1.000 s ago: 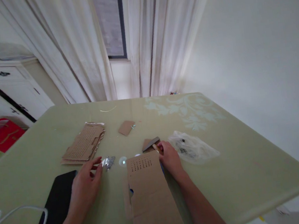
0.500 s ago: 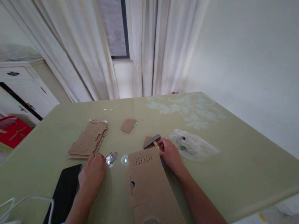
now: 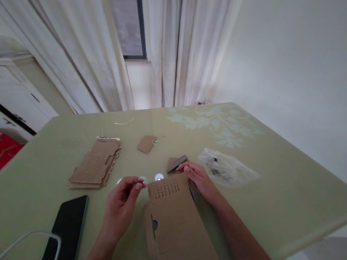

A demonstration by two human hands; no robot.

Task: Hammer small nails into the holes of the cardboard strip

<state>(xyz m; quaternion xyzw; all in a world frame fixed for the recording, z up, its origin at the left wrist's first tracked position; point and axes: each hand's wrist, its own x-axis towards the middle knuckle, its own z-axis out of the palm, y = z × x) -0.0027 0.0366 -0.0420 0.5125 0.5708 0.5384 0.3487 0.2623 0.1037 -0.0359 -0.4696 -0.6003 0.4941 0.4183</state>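
The left hand [image 3: 121, 204], fingertips pinched shut on something too small to tell, is just left of the long brown perforated cardboard strip [image 3: 175, 222]; the right hand [image 3: 200, 179] rests curled at its right edge, near the far end, on the green desk [image 3: 282, 192].

A long brown cardboard strip [image 3: 175, 222] lies flat between the two hands, running toward the person. Rows of small punched holes [image 3: 166, 189] mark its far end, level with the fingertips. A thinner cardboard strip [image 3: 150, 230] lies against its left edge, below the left hand [image 3: 121, 206].
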